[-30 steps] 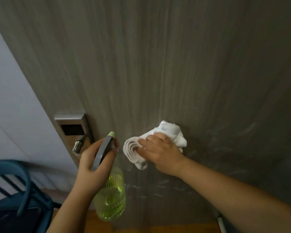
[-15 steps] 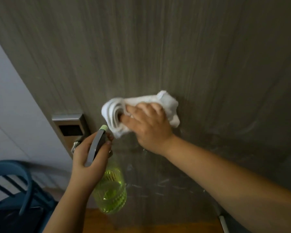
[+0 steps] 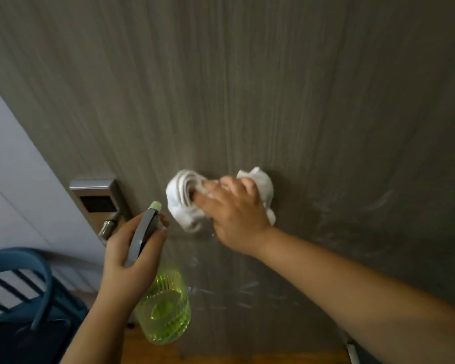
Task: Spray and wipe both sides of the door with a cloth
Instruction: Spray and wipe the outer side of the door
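The right hand (image 3: 234, 214) is pressing a crumpled white cloth (image 3: 187, 198) flat against the grey wood-grain door (image 3: 273, 88), with fingers curled into its folds, at handle height and right of the silver lock plate with lever handle (image 3: 100, 203). The cloth appears soft, light and limp; it is bunching loosely, so holding it by a gathered wad under the palm seems to suit it best. The left hand (image 3: 132, 248) is gripping the grey trigger head of a translucent green ribbed plastic spray bottle (image 3: 166, 308), its fingers wrapped round the neck and its nozzle pointing towards the door. The bottle looks light and rigid, possibly slick where wet; the neck is the sound grasp. Pale smears are showing on the door below and right of the cloth. A blue chair (image 3: 24, 279) is standing at lower left.
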